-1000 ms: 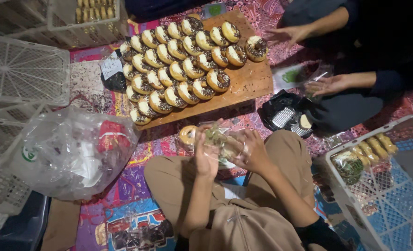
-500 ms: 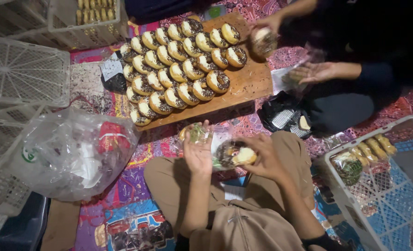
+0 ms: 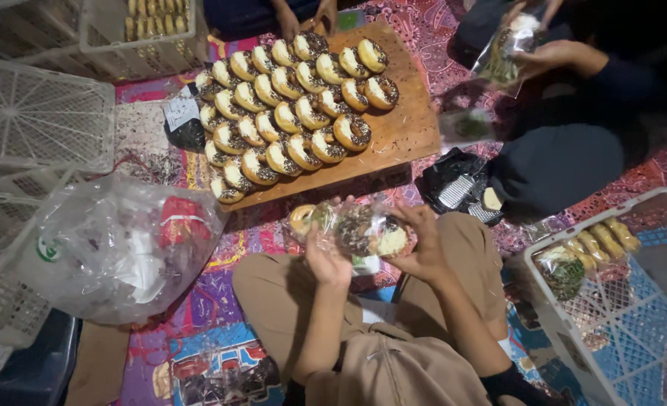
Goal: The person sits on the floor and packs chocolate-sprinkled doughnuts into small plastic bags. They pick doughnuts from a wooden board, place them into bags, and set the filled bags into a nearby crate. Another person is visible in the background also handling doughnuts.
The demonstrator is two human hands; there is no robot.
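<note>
Above the seated person's lap: one chocolate-sprinkled doughnut [image 3: 369, 231], partly inside a clear plastic bag [image 3: 326, 222]. Left hand [image 3: 326, 259] pinches the bag's edge, fingers closed on the film; right hand [image 3: 422, 244] cups the doughnut's far side, fingers curled around it. Risk: thin film may tear or the mouth may slip shut, smearing topping on the plastic. Beyond, a wooden board [image 3: 401, 135] carries rows of doughnuts [image 3: 288, 120]; a co-worker's hand [image 3: 551, 56] holds another bagged piece.

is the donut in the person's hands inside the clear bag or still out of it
Inside. The chocolate-sprinkled donut shows through the glossy clear plastic bag wrapped around it, held between the left hand and right hand.
</note>
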